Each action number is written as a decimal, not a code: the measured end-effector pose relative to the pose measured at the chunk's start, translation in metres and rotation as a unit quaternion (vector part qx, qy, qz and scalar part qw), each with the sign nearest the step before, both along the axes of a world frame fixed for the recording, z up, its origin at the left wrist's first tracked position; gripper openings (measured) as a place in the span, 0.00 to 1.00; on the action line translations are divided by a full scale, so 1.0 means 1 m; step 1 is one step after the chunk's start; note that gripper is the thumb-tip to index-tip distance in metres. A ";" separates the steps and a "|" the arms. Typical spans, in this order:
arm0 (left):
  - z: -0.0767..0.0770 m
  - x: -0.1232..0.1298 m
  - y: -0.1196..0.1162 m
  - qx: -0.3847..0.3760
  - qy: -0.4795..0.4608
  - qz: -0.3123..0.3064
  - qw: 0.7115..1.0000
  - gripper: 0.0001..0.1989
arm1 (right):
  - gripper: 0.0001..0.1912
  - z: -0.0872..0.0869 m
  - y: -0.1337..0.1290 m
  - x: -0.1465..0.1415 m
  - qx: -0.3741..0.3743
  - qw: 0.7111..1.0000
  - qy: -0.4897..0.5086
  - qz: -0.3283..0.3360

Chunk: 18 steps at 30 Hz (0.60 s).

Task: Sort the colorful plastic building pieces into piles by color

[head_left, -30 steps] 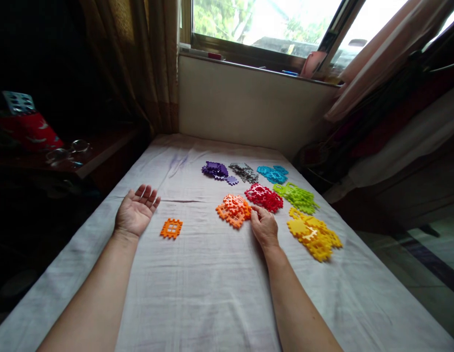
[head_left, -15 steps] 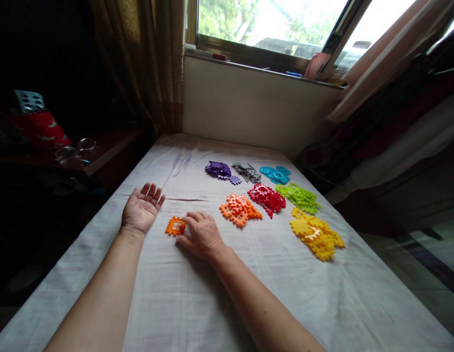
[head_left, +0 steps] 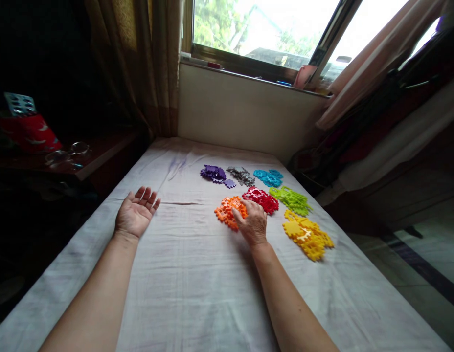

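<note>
My left hand (head_left: 136, 213) rests palm up on the cloth at the left, its fingers loosely spread and nothing in it. Over the right edge of the orange pile (head_left: 225, 215), my right hand (head_left: 254, 224) is closed, thumb and fingertips on an orange interlocking plastic piece (head_left: 240, 207). The fingers partly cover this piece, so its outline is hard to separate from the pile. Just behind the hand lies a heap of red pieces (head_left: 265, 199). To its right is a heap of yellow pieces (head_left: 304, 232).
Purple (head_left: 214, 173), grey (head_left: 241, 176), blue (head_left: 268, 177) and lime green pieces (head_left: 291, 199) lie in separate heaps farther back. A pale cloth (head_left: 183, 283) covers the surface. Eyeglasses (head_left: 60, 156) and a red pouch (head_left: 27, 133) sit on a dark side table.
My right hand has moved rightward from near my left hand to the orange pile, bringing along the single orange piece. My left hand stays palm up. The view has shifted slightly.
</note>
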State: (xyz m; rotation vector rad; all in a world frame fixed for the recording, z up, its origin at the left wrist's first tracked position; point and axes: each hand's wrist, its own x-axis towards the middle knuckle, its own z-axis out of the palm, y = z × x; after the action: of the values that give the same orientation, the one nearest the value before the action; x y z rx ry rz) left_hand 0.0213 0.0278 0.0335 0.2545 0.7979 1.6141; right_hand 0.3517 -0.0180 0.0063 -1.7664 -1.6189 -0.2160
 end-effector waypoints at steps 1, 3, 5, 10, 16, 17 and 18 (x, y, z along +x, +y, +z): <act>-0.001 -0.001 0.001 0.001 0.003 0.001 1.000 0.13 | 0.19 -0.003 -0.001 0.007 -0.009 1.000 -0.005 -0.008; -0.004 0.001 0.003 0.006 0.029 0.002 1.000 0.12 | 0.20 -0.010 -0.003 0.014 -0.018 1.000 -0.011 -0.013; -0.011 0.008 0.003 0.032 0.144 -0.002 0.989 0.09 | 0.21 -0.016 -0.008 0.015 -0.012 1.000 -0.009 -0.012; -0.026 0.046 -0.016 0.115 0.466 -0.042 0.876 0.08 | 0.18 -0.025 -0.026 0.020 0.017 1.000 0.018 -0.012; -0.026 0.069 -0.048 0.041 0.921 -0.153 0.356 0.32 | 0.16 -0.031 -0.050 0.036 0.009 1.000 0.022 -0.006; -0.025 0.069 -0.051 0.028 0.924 -0.167 0.342 0.33 | 0.15 -0.031 -0.053 0.037 0.008 1.000 0.022 -0.005; -0.023 0.069 -0.054 0.022 0.922 -0.184 0.340 0.34 | 0.15 -0.031 -0.055 0.037 0.008 1.000 0.020 -0.003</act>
State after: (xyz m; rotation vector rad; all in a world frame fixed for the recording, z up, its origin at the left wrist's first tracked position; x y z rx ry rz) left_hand 0.0902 -0.0262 0.0100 2.3647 2.0181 0.0958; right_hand 0.3887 -0.0734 -0.0248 -1.7540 -1.5795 -0.1945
